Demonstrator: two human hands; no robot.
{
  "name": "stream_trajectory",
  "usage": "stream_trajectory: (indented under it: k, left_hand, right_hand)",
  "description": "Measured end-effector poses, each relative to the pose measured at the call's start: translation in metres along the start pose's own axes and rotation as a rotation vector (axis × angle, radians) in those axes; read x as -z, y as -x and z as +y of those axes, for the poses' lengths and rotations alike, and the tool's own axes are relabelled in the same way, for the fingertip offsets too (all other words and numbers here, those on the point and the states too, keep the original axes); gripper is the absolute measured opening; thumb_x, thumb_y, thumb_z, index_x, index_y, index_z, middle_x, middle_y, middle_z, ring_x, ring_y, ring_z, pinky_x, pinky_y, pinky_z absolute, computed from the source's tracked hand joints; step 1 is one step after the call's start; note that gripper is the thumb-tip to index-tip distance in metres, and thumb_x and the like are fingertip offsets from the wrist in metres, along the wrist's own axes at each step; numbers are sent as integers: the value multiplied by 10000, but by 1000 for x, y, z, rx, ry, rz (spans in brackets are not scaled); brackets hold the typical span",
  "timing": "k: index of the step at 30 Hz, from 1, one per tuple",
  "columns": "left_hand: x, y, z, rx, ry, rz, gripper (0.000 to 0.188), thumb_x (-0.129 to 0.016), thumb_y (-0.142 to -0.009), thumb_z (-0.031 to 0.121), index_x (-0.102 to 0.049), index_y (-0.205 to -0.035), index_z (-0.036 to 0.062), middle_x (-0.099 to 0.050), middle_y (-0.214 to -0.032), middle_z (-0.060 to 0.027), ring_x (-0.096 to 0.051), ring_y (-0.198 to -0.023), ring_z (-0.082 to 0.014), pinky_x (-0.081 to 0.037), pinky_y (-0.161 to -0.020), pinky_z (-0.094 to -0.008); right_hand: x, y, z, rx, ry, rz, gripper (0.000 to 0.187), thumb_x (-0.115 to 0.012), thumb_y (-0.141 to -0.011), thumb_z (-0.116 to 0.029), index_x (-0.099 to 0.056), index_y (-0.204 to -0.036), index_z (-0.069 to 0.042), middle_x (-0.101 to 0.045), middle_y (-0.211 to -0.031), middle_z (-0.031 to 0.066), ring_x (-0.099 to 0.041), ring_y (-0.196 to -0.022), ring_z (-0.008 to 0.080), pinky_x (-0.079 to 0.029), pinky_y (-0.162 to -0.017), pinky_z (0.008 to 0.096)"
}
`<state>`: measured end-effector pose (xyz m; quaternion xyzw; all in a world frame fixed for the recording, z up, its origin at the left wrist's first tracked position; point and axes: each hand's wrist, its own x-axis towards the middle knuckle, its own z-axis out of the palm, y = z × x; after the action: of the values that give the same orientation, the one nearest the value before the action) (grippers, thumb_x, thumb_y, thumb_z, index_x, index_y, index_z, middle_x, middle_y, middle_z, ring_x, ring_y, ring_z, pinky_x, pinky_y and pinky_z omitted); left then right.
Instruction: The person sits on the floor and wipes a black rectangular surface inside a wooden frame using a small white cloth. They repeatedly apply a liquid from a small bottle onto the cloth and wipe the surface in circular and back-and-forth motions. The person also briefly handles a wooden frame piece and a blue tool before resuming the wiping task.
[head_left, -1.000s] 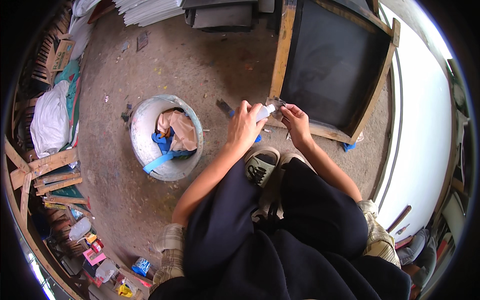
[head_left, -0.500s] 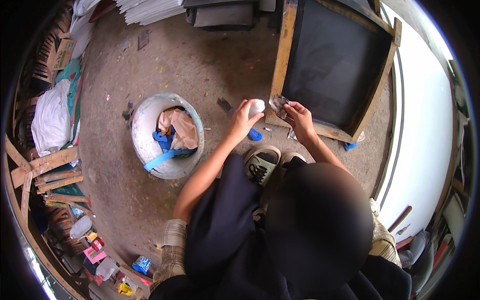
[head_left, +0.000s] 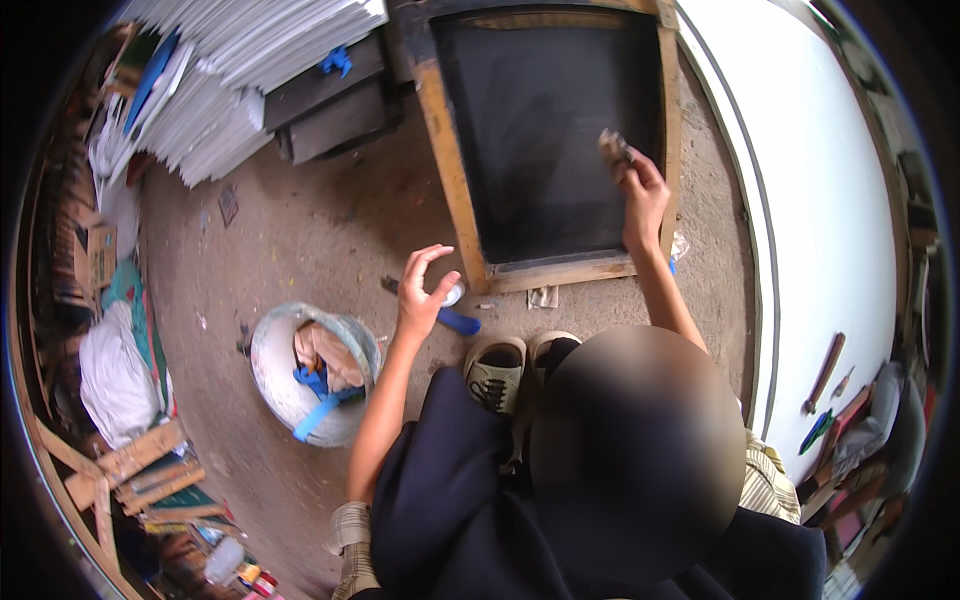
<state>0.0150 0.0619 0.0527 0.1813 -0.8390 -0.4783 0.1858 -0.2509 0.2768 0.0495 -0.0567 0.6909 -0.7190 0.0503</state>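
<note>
A crumpled, stained rag point(head_left: 614, 147) is pinched in the fingers of my right hand point(head_left: 646, 198). That hand reaches over the dark panel of a wooden frame point(head_left: 550, 150), near its right side. My left hand point(head_left: 424, 290) is open off the frame's lower left corner, its fingers curved and apart. A small white round container point(head_left: 453, 294) sits beside my left thumb, partly covered by it. Just below it on the floor lies a blue object point(head_left: 459, 321), and a dark strip beside the hand may belong to it.
To the left stands a whitish bucket point(head_left: 262, 350) with brown paper and blue scraps inside. White sheets point(head_left: 270, 45) are stacked at the far left, beside a dark box point(head_left: 335, 110). A long white panel point(head_left: 810, 200) runs along the right. Wood pieces point(head_left: 130, 465) lie at the left edge.
My right hand has carried the rag forward over the frame's panel. My left hand has let go of the white container and opened. The view has shifted, so the frame appears further left.
</note>
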Motion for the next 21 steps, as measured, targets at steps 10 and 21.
stream_trajectory:
  k: [10, 21]
  left_hand:
    - [-37, -83, 4, -81, -198, 78, 389, -658, -853, 229, -547, -1187, 63, -410, -1152, -145, -421, -1117, -293, -347, -979, -409]
    - [-76, -104, -29, -239, -382, 365, 277, -602, -843, 50, -478, -1089, 20, -350, -1087, -175, -339, -1044, -320, -328, -908, -463]
  right_hand:
    - [-7, -13, 44, 855, 1019, -595, 675, -653, -817, -215, -356, -1402, -56, -335, -1472, 127, -309, -1374, 247, -269, -1087, 524]
    - [-18, -76, 22, 838, 1264, -186, 500, -535, -912, -241, -428, -1372, -77, -392, -1453, 82, -336, -1363, 228, -261, -1095, 491]
